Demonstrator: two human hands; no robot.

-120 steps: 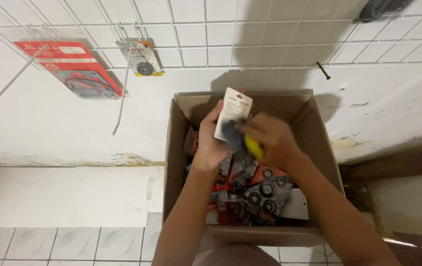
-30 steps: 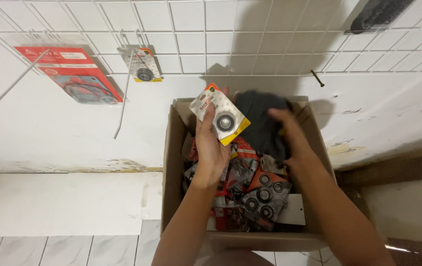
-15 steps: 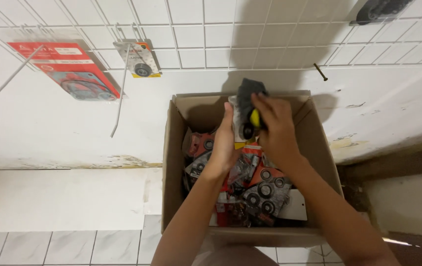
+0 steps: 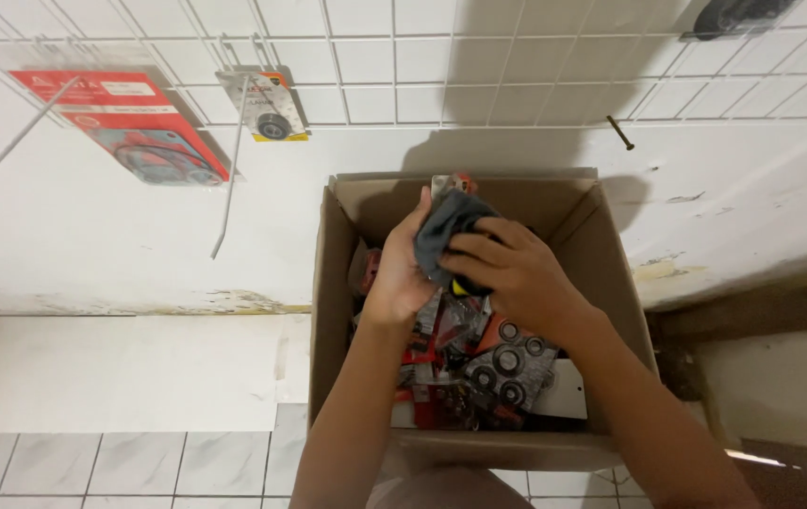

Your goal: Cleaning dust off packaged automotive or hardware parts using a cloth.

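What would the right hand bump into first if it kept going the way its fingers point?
Probably the left hand: the right hand points left, pressing a dark cloth against a packet that the left hand holds.

Matt cardboard box (image 4: 337, 311) (soft grey cloth (image 4: 441, 231))

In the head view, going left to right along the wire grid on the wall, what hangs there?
Large red blister pack → small carded pack with a round black part → bare dark hook → dark item at the top edge, mostly cut off.
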